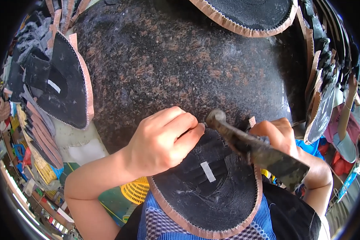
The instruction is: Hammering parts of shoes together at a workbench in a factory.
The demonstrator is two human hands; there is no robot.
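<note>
A black piece that looks like a shoe upper, rounded, with a tan stitched edge and a small white tab, rests against the near edge of the speckled stone table, over my lap. My left hand is closed at its far left edge, thumb and fingers pinched together; the pinched part is hidden by the fingers. My right hand is closed on a hammer. Worn and dark, the hammer's metal head crosses above the piece, its round end near my left fingertips. The handle is mostly hidden behind the head and hand.
Similar black uppers are stacked at the left, others at the right. One more lies at the table's far edge. A yellow basket sits below my left forearm. Another person's arm shows at the far right.
</note>
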